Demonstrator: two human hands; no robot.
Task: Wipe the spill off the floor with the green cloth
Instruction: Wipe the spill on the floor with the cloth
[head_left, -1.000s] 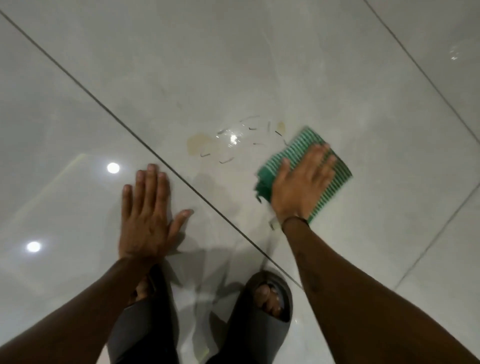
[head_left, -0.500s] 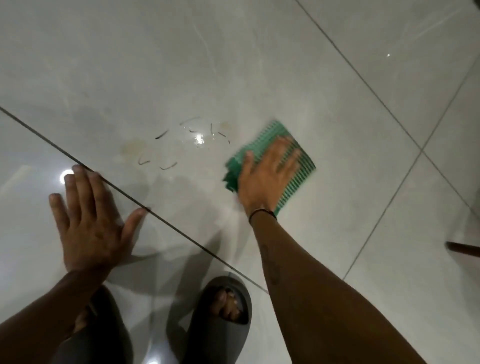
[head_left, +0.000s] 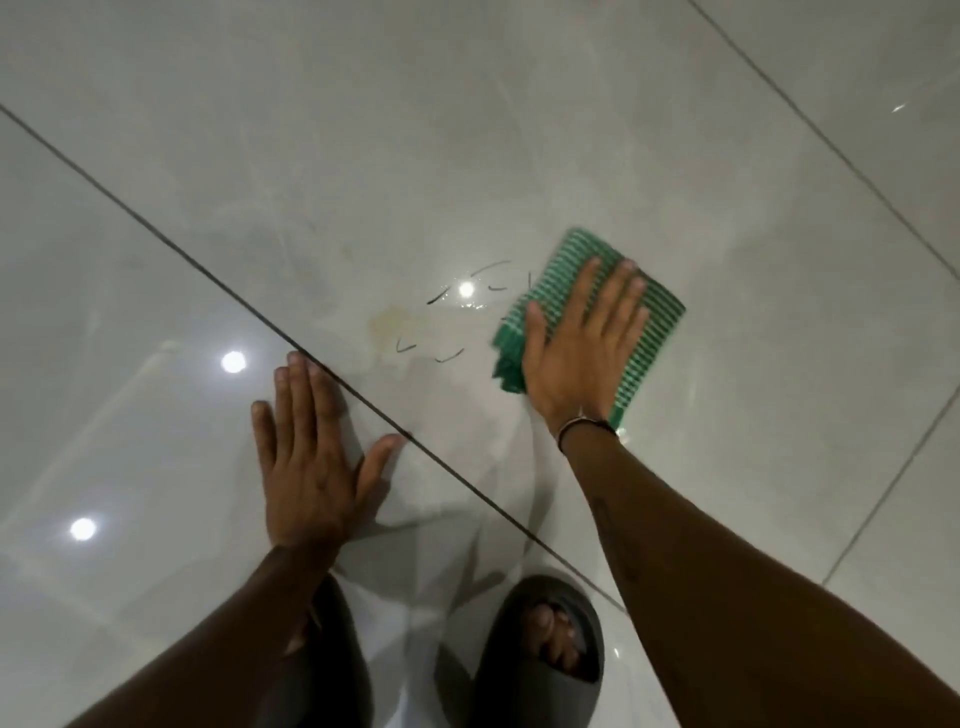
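Note:
A folded green cloth with white stripes (head_left: 652, 322) lies flat on the pale glossy floor tile. My right hand (head_left: 582, 343) presses on it with straight, spread fingers. Just left of the cloth is the spill (head_left: 441, 317): a yellowish stain, a wet shiny patch and several thin dark curved marks. My left hand (head_left: 311, 457) rests flat on the floor, fingers straight, across a dark grout line to the left of the spill.
Dark grout lines (head_left: 156, 234) cross the floor diagonally. My foot in a dark slide sandal (head_left: 535, 654) stands at the bottom centre, behind the spill. Ceiling lights reflect as bright spots (head_left: 234, 361) on the left tile.
My right hand has slid the cloth a little back and forth beside the spill's right edge. My left hand stays flat on the floor. The camera has shifted.

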